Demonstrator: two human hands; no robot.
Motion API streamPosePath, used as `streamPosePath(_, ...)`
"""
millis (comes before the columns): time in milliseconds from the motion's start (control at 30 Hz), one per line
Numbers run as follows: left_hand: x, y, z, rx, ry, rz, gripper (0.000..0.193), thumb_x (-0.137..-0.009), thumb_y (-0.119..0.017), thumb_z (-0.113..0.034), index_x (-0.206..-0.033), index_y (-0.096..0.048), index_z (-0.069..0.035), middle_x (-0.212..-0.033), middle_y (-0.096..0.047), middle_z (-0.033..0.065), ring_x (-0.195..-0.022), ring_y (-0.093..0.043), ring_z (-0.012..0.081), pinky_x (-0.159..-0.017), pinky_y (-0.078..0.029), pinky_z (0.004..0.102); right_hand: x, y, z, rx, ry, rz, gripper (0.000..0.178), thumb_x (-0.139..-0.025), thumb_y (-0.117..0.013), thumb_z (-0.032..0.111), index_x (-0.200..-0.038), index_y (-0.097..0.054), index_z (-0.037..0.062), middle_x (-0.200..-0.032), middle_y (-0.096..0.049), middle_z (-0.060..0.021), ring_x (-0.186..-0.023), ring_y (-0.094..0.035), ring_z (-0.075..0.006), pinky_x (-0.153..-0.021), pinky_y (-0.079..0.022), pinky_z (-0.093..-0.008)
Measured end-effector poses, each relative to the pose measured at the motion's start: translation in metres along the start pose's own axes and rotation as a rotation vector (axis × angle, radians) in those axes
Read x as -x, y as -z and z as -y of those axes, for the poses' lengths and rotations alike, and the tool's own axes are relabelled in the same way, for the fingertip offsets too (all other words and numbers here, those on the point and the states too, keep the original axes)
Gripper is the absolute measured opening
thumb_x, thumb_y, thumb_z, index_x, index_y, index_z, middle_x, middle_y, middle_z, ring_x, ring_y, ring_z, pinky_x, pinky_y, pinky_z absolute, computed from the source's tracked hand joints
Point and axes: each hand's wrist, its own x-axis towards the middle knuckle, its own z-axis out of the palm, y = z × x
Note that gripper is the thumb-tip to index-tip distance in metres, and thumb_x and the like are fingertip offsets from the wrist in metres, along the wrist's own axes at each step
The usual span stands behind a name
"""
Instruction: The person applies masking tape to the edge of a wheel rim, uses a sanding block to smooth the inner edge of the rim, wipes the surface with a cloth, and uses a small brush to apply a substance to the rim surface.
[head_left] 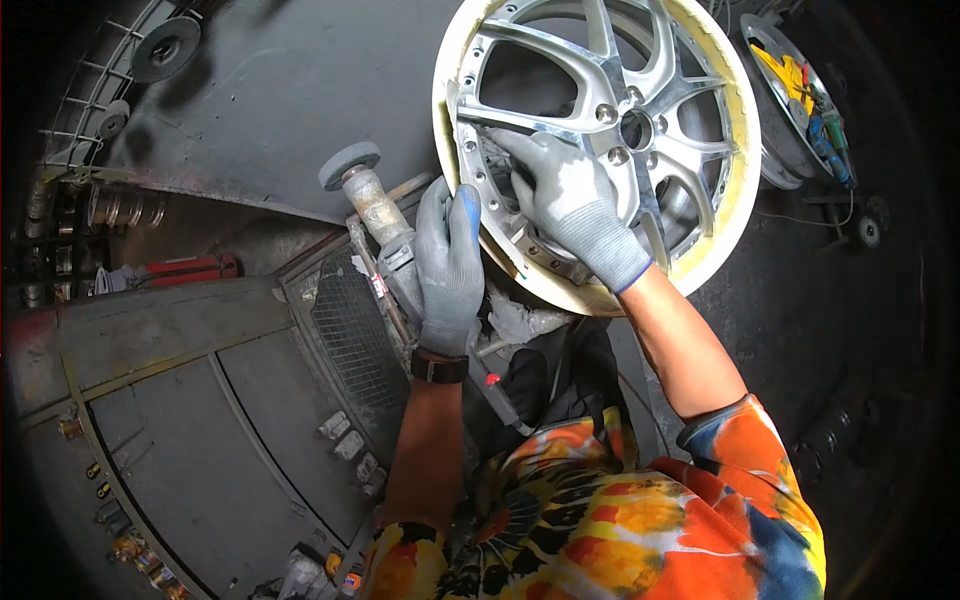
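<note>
A silver multi-spoke alloy wheel faces up at the upper middle. Yellowish masking tape runs around its outer lip, and a loose-edged strip stands up along the left side. My left hand, in a grey glove, rests against that left edge with fingers stretched upward; the part inside the glove's far side is hidden. Over the spokes reaches my gloved right hand. Its index finger extends to the inner side of the rim near a spoke, while the other fingers bend under, partly hidden.
Left of the wheel lies a power tool with a round grey pad. A dark grey bench stretches behind it. At the far right, a wheel-shaped tray holds yellow cloth and tools. A dark mesh panel is at the lower left.
</note>
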Motion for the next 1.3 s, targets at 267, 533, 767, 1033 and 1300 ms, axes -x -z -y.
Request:
streamPosePath(267,0.0,0.001,-0.003,-0.02,-0.008,-0.01,0.041,-0.119,-0.053,-0.039,-0.136,-0.065,-0.004,-0.083,-0.05,-0.0083,-0.067,-0.04,0.0011,-0.058,-0.033,0.0209,0.001,0.001,0.005,0.036,0.003,0.067,0.032,-0.097,-0.066,0.019,-0.129,-0.07,0.0191,-0.112,-0.075,-0.0154,-0.098,-0.076,-0.0375,-0.083,-0.062,-0.0524)
streamPosePath(533,0.002,0.005,-0.005,-0.003,0.01,0.008,0.04,-0.119,-0.052,-0.033,-0.138,-0.063,0.001,-0.096,-0.059,-0.0006,-0.081,-0.05,0.0065,-0.071,-0.042,0.0253,0.008,0.003,0.011,0.078,0.068,0.016,0.032,-0.098,-0.066,0.021,-0.128,-0.07,0.0151,-0.107,-0.076,-0.0162,-0.099,-0.076,-0.0373,-0.086,-0.062,-0.0504)
streamPosePath(767,0.001,0.0,-0.004,-0.009,-0.016,0.004,0.042,-0.119,-0.052,-0.041,-0.135,-0.065,-0.004,-0.081,-0.048,-0.0091,-0.066,-0.039,0.0005,-0.057,-0.032,0.0204,-0.002,-0.005,0.014,0.033,0.0,0.018,0.029,-0.1,-0.065,0.023,-0.126,-0.073,0.0142,-0.109,-0.077,-0.0154,-0.097,-0.077,-0.0364,-0.087,-0.061,-0.0505)
streamPosePath(1033,-0.001,0.002,0.001,-0.025,-0.026,-0.001,0.041,-0.119,-0.052,-0.041,-0.13,-0.066,-0.005,-0.08,-0.048,-0.0085,-0.066,-0.038,0.001,-0.056,-0.032,0.021,-0.007,0.007,0.025,0.205,0.037,0.045,0.017,-0.102,-0.058,0.018,-0.11,-0.072,0.0126,-0.1,-0.075,-0.0162,-0.09,-0.079,-0.0346,-0.075,-0.062,-0.0491)
streamPosePath(1300,0.0,-0.001,-0.002,-0.015,-0.015,-0.003,0.042,-0.119,-0.052,-0.041,-0.132,-0.066,-0.004,-0.08,-0.047,-0.0081,-0.065,-0.038,0.0012,-0.056,-0.031,0.0215,-0.014,0.01,0.012,0.182,0.104,0.038,0.02,-0.101,-0.059,0.02,-0.113,-0.074,0.014,-0.101,-0.077,-0.015,-0.09,-0.079,-0.0353,-0.076,-0.062,-0.0504)
